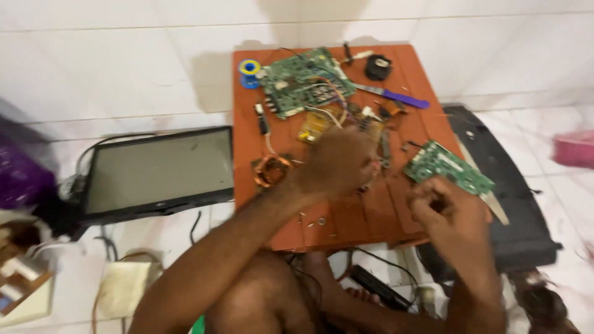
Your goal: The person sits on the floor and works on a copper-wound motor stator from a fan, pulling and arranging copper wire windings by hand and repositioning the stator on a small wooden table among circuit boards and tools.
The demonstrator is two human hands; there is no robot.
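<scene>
My left hand (337, 162) hovers, blurred, over the middle of a small reddish-brown wooden table (346, 216), fingers curled; what it holds cannot be made out. My right hand (448, 213) is at the table's right front edge, closed on the near end of a narrow green circuit board (448, 167). A copper wire coil (271, 170) lies just left of my left hand. A large green circuit board (303, 80) with loose wires sits at the table's far side.
A flat screen panel (158, 170) leans on the white tiled floor at left. A solder spool (249, 69), a purple-handled tool (396, 96) and a round black part (378, 67) lie at the table's back. A black casing (513, 204) lies at right, a pink tub (574, 148) beyond it.
</scene>
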